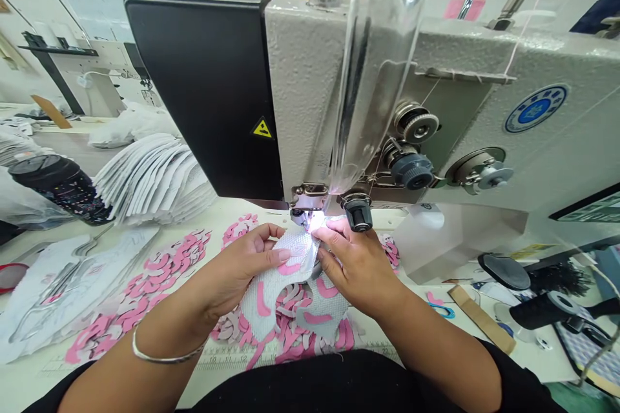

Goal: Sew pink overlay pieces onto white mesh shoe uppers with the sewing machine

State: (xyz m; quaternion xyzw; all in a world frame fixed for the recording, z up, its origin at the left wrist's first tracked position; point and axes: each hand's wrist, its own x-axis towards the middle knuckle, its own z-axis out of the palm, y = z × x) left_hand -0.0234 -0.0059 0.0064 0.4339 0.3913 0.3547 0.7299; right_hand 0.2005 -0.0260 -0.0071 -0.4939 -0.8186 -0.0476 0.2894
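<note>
Under the machine point(303, 77), left fingers point(267, 261) and right fingers point(338, 244) hold textured white fabric point(293, 245) with curved pink patches point(263, 300).

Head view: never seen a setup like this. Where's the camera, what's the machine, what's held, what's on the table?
There is no robot here. The one picture comes from a camera on a person's head, looking forward and down at their own bare hands. The big grey-and-black body is a sewing machine, its needle area lit.

The left hand holds a white textured fabric piece with pink curved patches, thumb on top. The right hand has its fingertips on the fabric near the needle area; whether they pinch it is unclear.

On the table lie many loose pink curved pieces, with a printed ruler scale near the person. A fanned stack of white pieces sits to the left.
</note>
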